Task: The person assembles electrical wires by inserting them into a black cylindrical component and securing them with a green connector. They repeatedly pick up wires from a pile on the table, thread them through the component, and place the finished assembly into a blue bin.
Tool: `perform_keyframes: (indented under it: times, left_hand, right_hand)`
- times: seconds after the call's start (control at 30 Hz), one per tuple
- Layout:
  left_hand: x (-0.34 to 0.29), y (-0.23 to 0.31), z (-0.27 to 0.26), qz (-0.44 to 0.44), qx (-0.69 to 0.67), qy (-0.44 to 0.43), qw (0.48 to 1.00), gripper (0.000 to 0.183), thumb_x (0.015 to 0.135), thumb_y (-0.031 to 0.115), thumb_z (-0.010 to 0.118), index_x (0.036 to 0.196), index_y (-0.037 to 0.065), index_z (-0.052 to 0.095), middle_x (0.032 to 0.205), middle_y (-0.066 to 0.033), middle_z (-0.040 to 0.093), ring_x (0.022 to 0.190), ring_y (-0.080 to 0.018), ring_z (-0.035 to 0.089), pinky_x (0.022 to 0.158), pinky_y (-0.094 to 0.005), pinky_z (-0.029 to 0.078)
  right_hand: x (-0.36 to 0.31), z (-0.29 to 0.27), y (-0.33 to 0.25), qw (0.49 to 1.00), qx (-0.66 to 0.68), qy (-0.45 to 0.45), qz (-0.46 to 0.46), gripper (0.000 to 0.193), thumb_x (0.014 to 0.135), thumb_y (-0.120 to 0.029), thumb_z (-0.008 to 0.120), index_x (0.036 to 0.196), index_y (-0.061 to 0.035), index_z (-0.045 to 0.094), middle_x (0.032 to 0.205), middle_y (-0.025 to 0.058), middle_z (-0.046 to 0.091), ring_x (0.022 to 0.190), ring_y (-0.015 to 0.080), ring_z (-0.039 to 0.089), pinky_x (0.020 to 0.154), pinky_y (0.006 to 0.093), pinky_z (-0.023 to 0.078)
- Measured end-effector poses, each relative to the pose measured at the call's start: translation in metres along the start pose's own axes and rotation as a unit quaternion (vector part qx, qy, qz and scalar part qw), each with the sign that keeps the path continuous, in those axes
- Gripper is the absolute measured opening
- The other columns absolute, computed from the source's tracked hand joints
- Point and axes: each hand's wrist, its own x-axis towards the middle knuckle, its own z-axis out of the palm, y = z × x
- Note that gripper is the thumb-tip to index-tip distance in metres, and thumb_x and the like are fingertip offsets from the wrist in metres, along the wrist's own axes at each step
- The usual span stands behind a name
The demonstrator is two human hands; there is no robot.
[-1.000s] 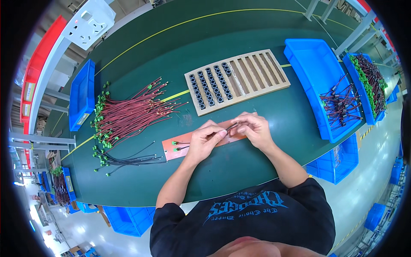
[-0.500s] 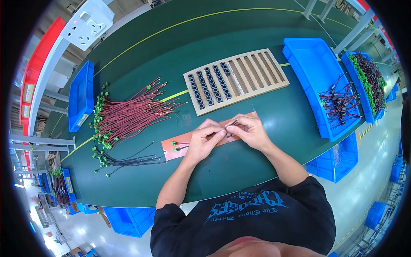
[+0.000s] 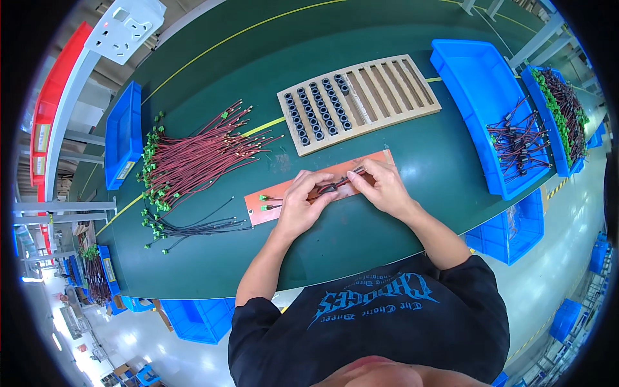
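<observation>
My left hand (image 3: 303, 203) is closed round a red and black wire lead, with a dark core (image 3: 327, 188) on the wires at its fingertips. Two green connectors (image 3: 265, 202) stick out on the far side of that hand, over the orange board (image 3: 253, 213). My right hand (image 3: 385, 188) pinches the same wire lead (image 3: 343, 181) between thumb and fingers, a short way right of the core. How the wires run through the core is partly hidden by my fingers.
Beyond my hands is a wooden slotted rack (image 3: 393, 115) with rows of black ring cores (image 3: 317, 109). Red wires with green connectors (image 3: 193, 155) and black wires (image 3: 193, 227) lie to the left. Blue bins (image 3: 461, 71) stand on the right, one holding finished-looking leads (image 3: 519, 138).
My hands have drawn apart from a close fingertip pinch, and the wires with the dark core now show between them. The whole view has shifted slightly.
</observation>
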Motion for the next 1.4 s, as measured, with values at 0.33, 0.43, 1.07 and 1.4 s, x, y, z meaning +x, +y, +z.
perform_keyframes:
  times: [0.33, 0.43, 1.07, 1.4]
  left_hand:
    - [-0.009, -0.003, 0.006, -0.135, -0.08, 0.049, 0.986, 0.033, 0.087, 0.004, 0.081, 0.116, 0.002, 0.064, 0.103, -0.0103, 0.073, 0.097, -0.0201, 0.071, 0.089, -0.0335, 0.057]
    - [-0.008, -0.004, 0.005, -0.087, -0.04, 0.041, 0.995, 0.024, 0.088, 0.003, 0.08, 0.107, 0.0, 0.066, 0.104, -0.0111, 0.074, 0.098, -0.0223, 0.072, 0.086, -0.0342, 0.058]
    - [0.002, 0.009, -0.015, 0.014, 0.053, -0.06, 0.997, 0.008, 0.094, 0.002, 0.069, 0.097, -0.005, 0.073, 0.105, -0.0111, 0.071, 0.091, -0.0242, 0.069, 0.081, -0.0346, 0.055]
    - [0.009, 0.035, -0.032, -0.022, 0.076, -0.146, 0.986, 0.009, 0.09, 0.0, 0.071, 0.095, -0.005, 0.076, 0.108, -0.0103, 0.072, 0.082, -0.0219, 0.071, 0.069, -0.0332, 0.056]
  right_hand:
    - [0.002, -0.006, 0.01, 0.998, -0.049, 0.03, 0.014, 0.021, 0.097, -0.019, 0.071, 0.086, -0.0029, 0.064, 0.069, 0.0075, 0.065, 0.06, 0.0237, 0.059, 0.076, 0.0388, 0.044]
    - [-0.002, -0.008, 0.013, 0.999, -0.029, 0.031, -0.004, 0.016, 0.096, -0.018, 0.071, 0.09, -0.0035, 0.067, 0.069, 0.0062, 0.064, 0.06, 0.0215, 0.059, 0.076, 0.0381, 0.044]
    - [-0.001, -0.004, 0.015, 0.994, -0.093, 0.032, -0.042, 0.016, 0.094, -0.017, 0.073, 0.087, -0.0064, 0.063, 0.075, 0.0061, 0.068, 0.068, 0.0247, 0.066, 0.08, 0.0414, 0.045]
    - [-0.002, -0.002, 0.016, 0.991, -0.121, 0.033, -0.056, 0.016, 0.093, -0.017, 0.073, 0.087, -0.0065, 0.063, 0.079, 0.0058, 0.069, 0.075, 0.0265, 0.068, 0.082, 0.0426, 0.044]
